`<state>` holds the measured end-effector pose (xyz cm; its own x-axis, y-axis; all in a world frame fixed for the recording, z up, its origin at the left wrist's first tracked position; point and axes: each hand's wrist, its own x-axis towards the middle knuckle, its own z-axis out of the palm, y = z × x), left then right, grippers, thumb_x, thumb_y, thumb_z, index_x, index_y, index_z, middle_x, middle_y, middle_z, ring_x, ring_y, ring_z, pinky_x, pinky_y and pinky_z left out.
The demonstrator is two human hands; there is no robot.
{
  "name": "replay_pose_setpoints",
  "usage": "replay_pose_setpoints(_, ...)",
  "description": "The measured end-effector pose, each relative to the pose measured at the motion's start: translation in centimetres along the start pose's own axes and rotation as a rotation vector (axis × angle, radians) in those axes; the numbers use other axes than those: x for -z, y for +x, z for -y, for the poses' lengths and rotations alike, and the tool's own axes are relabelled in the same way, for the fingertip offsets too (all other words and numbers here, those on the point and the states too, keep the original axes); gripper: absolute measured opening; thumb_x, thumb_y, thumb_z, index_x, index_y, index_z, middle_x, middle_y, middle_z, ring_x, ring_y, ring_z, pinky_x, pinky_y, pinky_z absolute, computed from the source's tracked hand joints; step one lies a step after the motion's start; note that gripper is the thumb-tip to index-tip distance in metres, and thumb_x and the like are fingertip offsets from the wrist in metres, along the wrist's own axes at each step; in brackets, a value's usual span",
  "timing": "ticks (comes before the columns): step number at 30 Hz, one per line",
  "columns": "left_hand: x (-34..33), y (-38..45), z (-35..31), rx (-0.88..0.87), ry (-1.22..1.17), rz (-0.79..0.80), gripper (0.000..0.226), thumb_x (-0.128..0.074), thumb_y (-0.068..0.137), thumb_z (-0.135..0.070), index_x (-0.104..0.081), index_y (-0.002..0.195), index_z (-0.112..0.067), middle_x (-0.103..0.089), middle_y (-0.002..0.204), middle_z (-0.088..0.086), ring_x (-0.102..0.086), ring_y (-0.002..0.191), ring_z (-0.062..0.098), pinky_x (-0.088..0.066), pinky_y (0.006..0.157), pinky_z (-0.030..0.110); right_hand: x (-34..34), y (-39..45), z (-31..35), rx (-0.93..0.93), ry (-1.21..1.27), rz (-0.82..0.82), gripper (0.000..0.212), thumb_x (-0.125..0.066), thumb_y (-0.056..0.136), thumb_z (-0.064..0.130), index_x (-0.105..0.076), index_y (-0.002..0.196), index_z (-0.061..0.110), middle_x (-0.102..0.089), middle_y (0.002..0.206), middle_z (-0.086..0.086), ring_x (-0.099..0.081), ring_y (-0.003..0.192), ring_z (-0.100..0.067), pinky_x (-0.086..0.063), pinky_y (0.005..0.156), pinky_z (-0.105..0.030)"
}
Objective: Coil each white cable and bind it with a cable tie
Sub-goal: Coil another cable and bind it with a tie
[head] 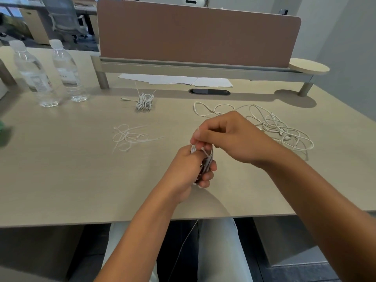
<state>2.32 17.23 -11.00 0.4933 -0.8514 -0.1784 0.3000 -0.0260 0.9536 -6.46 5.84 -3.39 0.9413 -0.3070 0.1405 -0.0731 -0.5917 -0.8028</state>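
While left hand (188,169) grips, coiled cable (206,161) sits inside.

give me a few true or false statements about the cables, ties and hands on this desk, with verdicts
1. The left hand grips a coiled white cable. True.
2. The bound cable bundle lies right of the loose cables. False: it lies to their left.
3. Spare cable ties lie on the desk. True.
4. The right hand rests flat on the desk. False: its fingers pinch at the coil's top.
5. Three water bottles stand there. False: two water bottles.
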Motion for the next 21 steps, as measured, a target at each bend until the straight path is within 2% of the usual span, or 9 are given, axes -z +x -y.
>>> replay_pose_setpoints(2,-0.1,0.0,0.1,-0.003,-0.012,-0.002,0.025,-0.038,0.108,-0.017,-0.053,0.088,-0.015,-0.058,0.07,0.01,-0.041,0.048,0.017,-0.03,0.047,0.024,-0.2,-0.7,-0.3,-0.008,0.07,-0.015,0.022,-0.062,0.103,0.016,-0.081,0.092,0.011,-0.077,0.082,-0.004,-0.068,0.076,-0.017,-0.052,0.071,-0.023)
replay_pose_setpoints(5,-0.2,-0.1,0.2,0.006,-0.059,0.009,0.024,-0.038,0.108,-0.015,-0.055,0.09,-0.012,-0.055,0.07,0.011,-0.04,0.047,0.017,-0.028,0.047,0.024,-0.4,-1.3,-0.6,-0.039,0.146,-0.092,0.022,-0.061,0.103,0.014,-0.08,0.094,0.008,-0.078,0.083,-0.007,-0.067,0.073,-0.014,-0.052,0.068,-0.025)
replay_pose_setpoints(8,-0.3,-0.2,0.3,0.026,-0.136,0.053,0.025,-0.037,0.104,-0.005,-0.057,0.088,-0.009,-0.053,0.069,0.012,-0.038,0.048,0.018,-0.028,0.046,0.024,-0.3,-2.0,-1.0,-0.074,0.167,-0.173,0.02,-0.063,0.102,0.013,-0.08,0.094,0.006,-0.077,0.08,-0.005,-0.064,0.068,-0.012,-0.051,0.064,-0.023)
replay_pose_setpoints(12,-0.4,-0.4,0.1,0.021,-0.172,0.092,0.019,-0.041,0.105,-0.007,-0.058,0.096,-0.004,-0.052,0.071,0.012,-0.039,0.051,0.018,-0.03,0.046,0.024,-0.3,-3.6,-1.6,-0.122,0.154,-0.265,0.017,-0.067,0.095,0.008,-0.081,0.087,0.01,-0.076,0.077,-0.005,-0.063,0.063,-0.011,-0.049,0.059,-0.024)
replay_pose_setpoints(15,-0.7,-0.4,0.1,-0.009,-0.168,0.061,0.024,-0.04,0.103,-0.002,-0.06,0.09,-0.001,-0.052,0.07,0.013,-0.04,0.052,0.019,-0.03,0.047,0.026,-1.1,-5.1,-2.3,-0.178,0.157,-0.33,0.017,-0.073,0.091,0.011,-0.081,0.076,0.012,-0.076,0.075,0.001,-0.062,0.061,-0.01,-0.046,0.058,-0.021)
replay_pose_setpoints(17,-1.0,-0.4,0.1,-0.014,-0.154,0.069,0.026,-0.038,0.103,0.0,-0.063,0.097,0.002,-0.055,0.068,0.01,-0.042,0.053,0.019,-0.031,0.047,0.027,-1.7,-5.7,-2.8,-0.205,0.164,-0.351,0.018,-0.075,0.089,0.009,-0.081,0.072,0.012,-0.077,0.075,0.005,-0.061,0.062,-0.009,-0.044,0.058,-0.016)
replay_pose_setpoints(21,-1.3,-0.6,0.2,0.009,-0.159,0.145,0.02,-0.044,0.101,0.004,-0.063,0.099,0.003,-0.057,0.07,0.009,-0.044,0.059,0.017,-0.034,0.053,0.03,-1.4,-6.3,-3.4,-0.249,0.207,-0.383,0.009,-0.079,0.085,0.008,-0.082,0.077,0.011,-0.077,0.075,0.005,-0.064,0.064,-0.001,-0.045,0.062,-0.012)
